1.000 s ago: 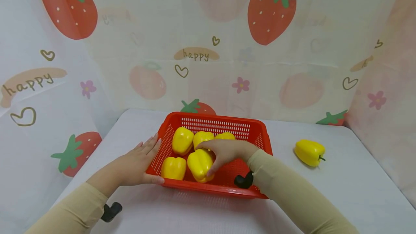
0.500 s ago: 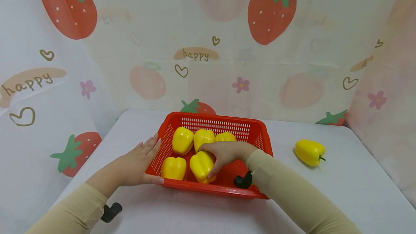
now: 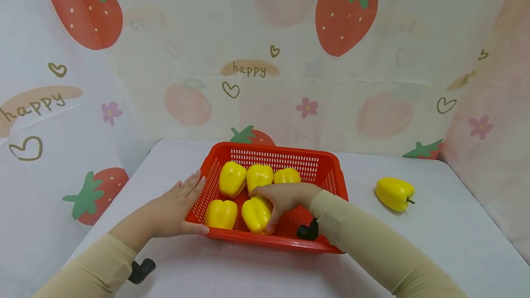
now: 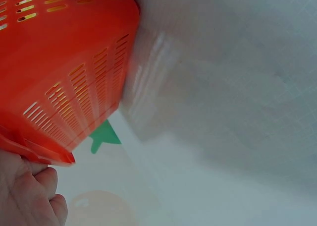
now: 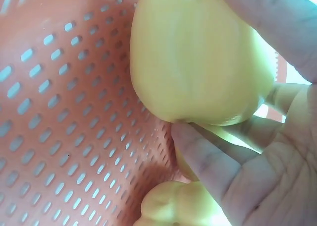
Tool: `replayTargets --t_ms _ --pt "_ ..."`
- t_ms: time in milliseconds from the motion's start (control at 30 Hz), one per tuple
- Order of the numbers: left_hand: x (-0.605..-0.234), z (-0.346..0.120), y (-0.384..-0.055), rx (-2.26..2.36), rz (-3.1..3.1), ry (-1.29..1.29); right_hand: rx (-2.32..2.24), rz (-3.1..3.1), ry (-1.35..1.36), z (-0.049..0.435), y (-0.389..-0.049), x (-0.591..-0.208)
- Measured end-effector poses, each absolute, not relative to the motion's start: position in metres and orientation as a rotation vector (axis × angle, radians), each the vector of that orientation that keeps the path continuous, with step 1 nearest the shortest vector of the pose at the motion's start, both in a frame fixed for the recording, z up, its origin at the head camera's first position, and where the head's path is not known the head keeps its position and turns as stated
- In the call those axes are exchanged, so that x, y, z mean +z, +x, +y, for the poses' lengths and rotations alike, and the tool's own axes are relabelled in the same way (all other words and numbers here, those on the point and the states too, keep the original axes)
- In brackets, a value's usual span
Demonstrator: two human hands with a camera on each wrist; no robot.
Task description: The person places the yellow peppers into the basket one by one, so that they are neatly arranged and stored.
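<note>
A red slotted plastic basket [image 3: 273, 242] stands on the white table with several yellow bell peppers inside. My right hand [image 3: 285, 198] reaches into it and grips the front-middle bell pepper [image 3: 256, 215], thumb on the near side and fingers behind. Up close in the right wrist view, that bell pepper [image 5: 198, 57] lies between thumb and fingers, beside the slotted wall. My left hand [image 3: 171, 210] rests on the basket's left rim, fingers extended and thumb at the front corner. Part of the left hand [image 4: 29, 191] shows under the rim in the left wrist view.
Another bell pepper [image 3: 221, 215] sits at the basket's front left. Three more line its back, one of them a bell pepper [image 3: 233, 179] at the left. A single stemmed bell pepper [image 3: 394, 194] lies on the table right of the basket. A strawberry-print cloth [image 3: 285, 86] hangs behind.
My right hand has shifted slightly down and towards me, with the bell pepper tilting and settling a little to the right. The left hand and the basket have stayed in place.
</note>
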State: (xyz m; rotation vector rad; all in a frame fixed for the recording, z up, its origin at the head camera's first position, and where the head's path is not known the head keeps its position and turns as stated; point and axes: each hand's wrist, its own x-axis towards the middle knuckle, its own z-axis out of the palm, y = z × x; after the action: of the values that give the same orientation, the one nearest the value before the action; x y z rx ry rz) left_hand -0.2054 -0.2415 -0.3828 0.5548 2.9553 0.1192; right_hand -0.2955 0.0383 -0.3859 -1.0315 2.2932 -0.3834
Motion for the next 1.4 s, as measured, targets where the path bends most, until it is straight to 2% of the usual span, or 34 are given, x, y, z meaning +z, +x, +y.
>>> replayTargets --t_ms 1400 --pt "-0.3829 -0.2409 -0.2064 0.130 2.959 0.543 -0.607 2.278 -1.003 0.0443 -0.3048 -0.3839"
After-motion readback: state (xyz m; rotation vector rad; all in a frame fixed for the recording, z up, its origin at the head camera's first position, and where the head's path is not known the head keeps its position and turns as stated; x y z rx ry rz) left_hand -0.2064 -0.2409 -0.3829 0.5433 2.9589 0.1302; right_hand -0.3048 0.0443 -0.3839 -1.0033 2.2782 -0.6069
